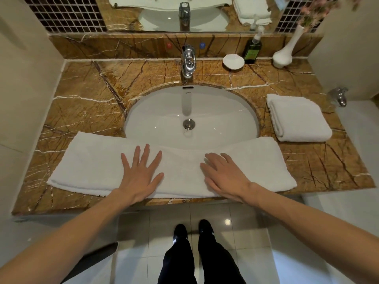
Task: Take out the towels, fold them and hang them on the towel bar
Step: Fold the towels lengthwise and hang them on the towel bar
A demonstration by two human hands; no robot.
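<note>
A long white towel (90,167), folded lengthwise into a strip, lies across the front of the brown marble counter (82,103) and overlaps the sink's near rim. My left hand (141,173) lies flat on the towel's middle with fingers spread. My right hand (223,175) presses flat on it just to the right, fingers straight. A second white towel (297,119), folded into a thick square, sits on the counter at the right. No towel bar is in view.
An oval white sink (190,117) with a chrome tap (188,60) fills the counter's centre. At the back right stand a white shell dish (233,61), a dark soap bottle (252,50) and a white vase (284,54). A mirror lines the back wall. My feet stand on pale floor tiles below.
</note>
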